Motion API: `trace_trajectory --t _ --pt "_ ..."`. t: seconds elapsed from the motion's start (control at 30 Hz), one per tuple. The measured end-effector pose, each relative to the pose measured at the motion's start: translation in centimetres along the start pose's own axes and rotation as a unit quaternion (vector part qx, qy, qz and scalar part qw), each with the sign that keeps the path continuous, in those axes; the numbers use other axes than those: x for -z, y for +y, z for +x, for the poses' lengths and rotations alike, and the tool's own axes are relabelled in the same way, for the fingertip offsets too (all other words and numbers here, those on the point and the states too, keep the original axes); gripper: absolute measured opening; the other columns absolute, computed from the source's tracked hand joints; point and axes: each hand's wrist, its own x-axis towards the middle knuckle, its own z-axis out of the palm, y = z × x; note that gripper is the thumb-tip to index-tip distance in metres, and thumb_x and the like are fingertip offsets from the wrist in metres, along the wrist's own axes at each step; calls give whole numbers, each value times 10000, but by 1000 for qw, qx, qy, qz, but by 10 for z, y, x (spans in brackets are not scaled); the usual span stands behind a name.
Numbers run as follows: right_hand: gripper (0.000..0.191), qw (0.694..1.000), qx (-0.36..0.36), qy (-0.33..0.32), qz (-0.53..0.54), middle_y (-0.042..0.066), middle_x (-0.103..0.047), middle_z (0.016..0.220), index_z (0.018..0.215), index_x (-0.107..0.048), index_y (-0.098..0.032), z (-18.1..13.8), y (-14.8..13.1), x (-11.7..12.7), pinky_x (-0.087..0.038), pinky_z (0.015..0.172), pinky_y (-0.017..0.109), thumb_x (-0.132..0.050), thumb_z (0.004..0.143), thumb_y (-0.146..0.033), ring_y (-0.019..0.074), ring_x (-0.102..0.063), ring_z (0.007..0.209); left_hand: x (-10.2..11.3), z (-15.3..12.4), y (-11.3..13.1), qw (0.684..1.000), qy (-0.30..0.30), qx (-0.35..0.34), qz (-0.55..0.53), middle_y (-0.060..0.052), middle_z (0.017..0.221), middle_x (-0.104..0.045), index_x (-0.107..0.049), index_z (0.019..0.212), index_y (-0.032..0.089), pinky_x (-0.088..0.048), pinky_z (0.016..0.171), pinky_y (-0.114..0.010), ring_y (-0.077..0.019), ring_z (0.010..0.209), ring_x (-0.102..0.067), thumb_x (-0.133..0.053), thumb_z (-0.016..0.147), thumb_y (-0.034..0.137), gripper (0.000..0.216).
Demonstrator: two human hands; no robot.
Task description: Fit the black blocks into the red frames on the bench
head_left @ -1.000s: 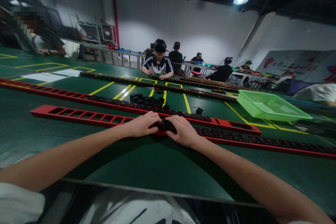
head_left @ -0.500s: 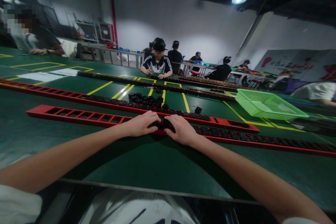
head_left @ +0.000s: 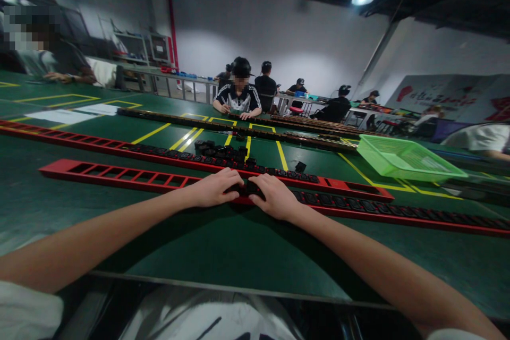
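Observation:
A long red slotted strip (head_left: 350, 215) lies across the green table in front of me. Its left slots are open, and black square pieces (head_left: 342, 202) fill those on the right. My left hand (head_left: 217, 188) is closed over the strip near its middle, thumb on the near side and fingers beyond. Close beside it, my right hand (head_left: 274, 197) grips the strip over a black piece, its fingers curled. The hands partly hide the slots beneath them. Just behind lies a second red strip (head_left: 334, 186), partly filled with black pieces.
Loose black pieces (head_left: 223, 151) are heaped behind the second strip, with another piece (head_left: 300, 167) to the right. A green basket (head_left: 410, 172) stands at right. Long dark strips (head_left: 279, 137) and white papers (head_left: 59, 116) lie farther back. A person (head_left: 241, 95) sits opposite.
Both hands stay in nearly the same place on the strip. The near red strip appears shifted very slightly to the left.

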Motion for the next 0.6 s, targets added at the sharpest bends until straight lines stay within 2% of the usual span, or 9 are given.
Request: trace_trajectory --t 0.4,0.6 --pt "422 1000 3 -14 -22 169 -657 1243 1330 -559 -105 -1 1 -1 -431 1021 469 -524 972 -326 286 -586 1151 0 0 0 1000 2 -3 -4 -80 1121 -602 -581 1107 207 -426 946 -385 -251 1070 -517 -525 946 298 193" --pt "412 999 -4 -16 -28 161 -664 1232 1317 -566 -112 -1 0 -1 -427 1013 456 -542 966 -327 279 -592 1143 -1 0 -1 1000 4 -2 -8 -83 1112 -604 -588 1112 203 -432 945 -396 -253 1066 -517 -529 941 298 204"
